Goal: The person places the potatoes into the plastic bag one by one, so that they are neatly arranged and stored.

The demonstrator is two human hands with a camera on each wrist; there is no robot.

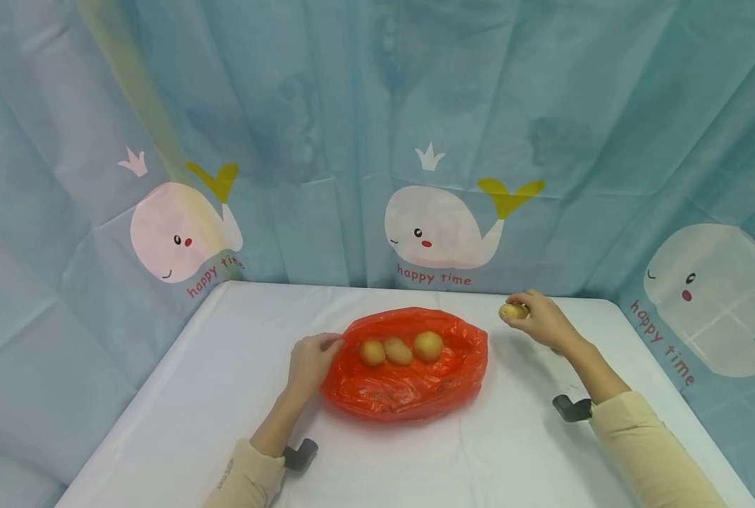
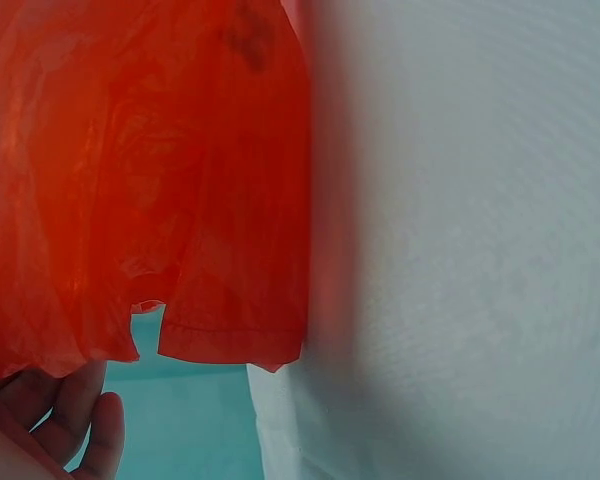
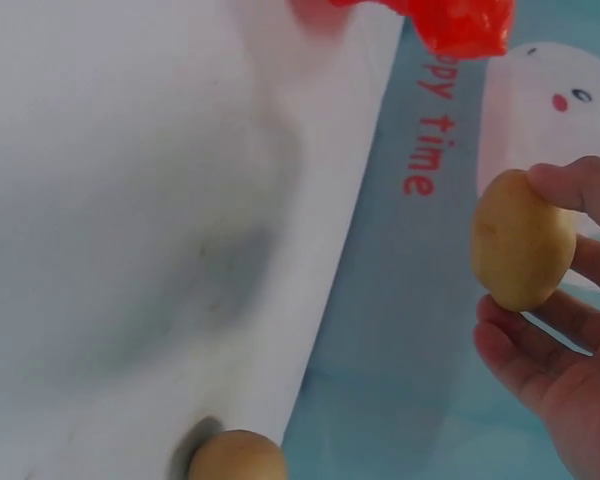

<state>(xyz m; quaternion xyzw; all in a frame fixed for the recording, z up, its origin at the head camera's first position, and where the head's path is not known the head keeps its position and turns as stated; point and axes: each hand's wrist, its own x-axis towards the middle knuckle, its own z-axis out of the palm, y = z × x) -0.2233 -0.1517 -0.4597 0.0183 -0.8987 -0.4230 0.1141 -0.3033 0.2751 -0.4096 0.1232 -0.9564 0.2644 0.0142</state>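
A red plastic bag (image 1: 409,406) lies spread on the white table, its mouth facing up. Three potatoes (image 1: 428,346) sit in a row inside it. My left hand (image 1: 310,365) pinches the bag's left rim between thumb and fingers; in the left wrist view some fingers (image 2: 72,420) show below the bag's edge. To the right of the bag, my right hand (image 1: 544,322) holds another potato (image 3: 522,240) above the table, gripping it between thumb and fingertips. One more potato (image 3: 238,458) rests on the table, mostly hidden under my right wrist in the head view.
The white table (image 1: 212,402) ends at the back against a blue curtain (image 1: 314,233) printed with whales. Similar curtain hangs along both sides. Small dark specks lie on the cloth at the right. A black wrist mount (image 1: 571,408) sticks out from my right sleeve.
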